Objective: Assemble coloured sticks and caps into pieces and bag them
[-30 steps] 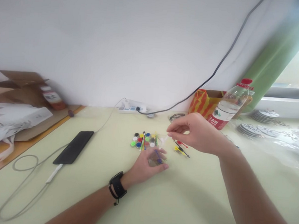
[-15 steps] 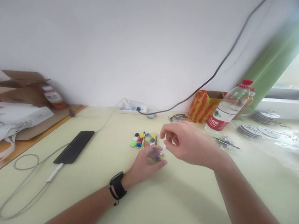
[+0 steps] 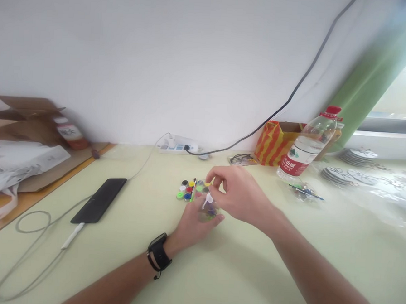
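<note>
My left hand point(image 3: 196, 219) is curled around a small clear container point(image 3: 210, 213), with blue and greenish bits showing through it. Whether it is a cup or a bag I cannot tell. Just above, the fingers of my right hand point(image 3: 238, 194) are pinched together at a small white piece point(image 3: 209, 198) with a round end and a thin stem. Beyond my left fingers stands a cluster of little paint pots point(image 3: 188, 189) with lids in green, blue, red, yellow, black and white. A thin brush point(image 3: 193, 188) lies over them, partly hidden by my hand.
To the left lies a black phone point(image 3: 100, 200) on a cable. A power strip point(image 3: 176, 147) sits by the wall. At right stand a large water bottle point(image 3: 301, 150), a striped bag point(image 3: 271, 144), a clear packet point(image 3: 304, 192) and stacked white discs point(image 3: 338, 176). A cardboard box point(image 3: 31, 116) is far left.
My right hand has moved left and slightly down to the clear container, its fingers now at the white piece. My left hand stays around the container. The view has shifted slightly.
</note>
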A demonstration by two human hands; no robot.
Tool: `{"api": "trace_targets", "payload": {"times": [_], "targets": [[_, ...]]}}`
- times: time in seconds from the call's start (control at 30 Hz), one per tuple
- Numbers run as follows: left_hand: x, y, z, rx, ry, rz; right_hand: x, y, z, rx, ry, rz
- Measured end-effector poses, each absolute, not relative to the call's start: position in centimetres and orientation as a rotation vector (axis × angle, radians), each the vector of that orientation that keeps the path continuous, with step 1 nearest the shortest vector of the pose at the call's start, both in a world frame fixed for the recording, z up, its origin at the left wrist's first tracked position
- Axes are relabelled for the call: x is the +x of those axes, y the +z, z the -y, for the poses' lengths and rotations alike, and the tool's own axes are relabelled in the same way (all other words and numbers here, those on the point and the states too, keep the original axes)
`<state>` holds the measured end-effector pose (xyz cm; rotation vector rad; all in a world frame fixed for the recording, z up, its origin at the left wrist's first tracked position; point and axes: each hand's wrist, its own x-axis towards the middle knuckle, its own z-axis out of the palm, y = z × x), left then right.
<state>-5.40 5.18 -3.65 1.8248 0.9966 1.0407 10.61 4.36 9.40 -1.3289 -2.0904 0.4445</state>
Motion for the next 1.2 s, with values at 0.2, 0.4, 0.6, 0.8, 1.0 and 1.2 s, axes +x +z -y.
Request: {"api": "trace_targets", "payload": {"times": [0.2,0.4,0.6,0.8,1.0,1.2], "targets": [[-5.4,-3.6,-5.1,1.826,1.049,-0.96,10.2,9.1,-4.3,-1.312,0.482,2.118],[-5.3,-3.7,-5.1,1.838,1.028,-0.976,10.3,9.4,-4.0,-1.281,0.592,2.178],[-5.0,-3.3,-5.1,1.825,1.04,-0.925,10.5,9.3,-4.0,-1.185,0.592,2.353],[-5.4,-3.3,-5.2,1.767,1.045,-0.967,12.3,11.4,-3.7,-1.081,0.486,2.32],[-5.7,-3.9,-4.9,1.716,0.892,-0.825,15.5,10.5,-5.3,-1.103,0.489,2.59],[-5.4,-3.7,-4.8,1.547,0.92,-0.796,15.7,10.4,-6.6,-1.064,0.453,2.41]]}}
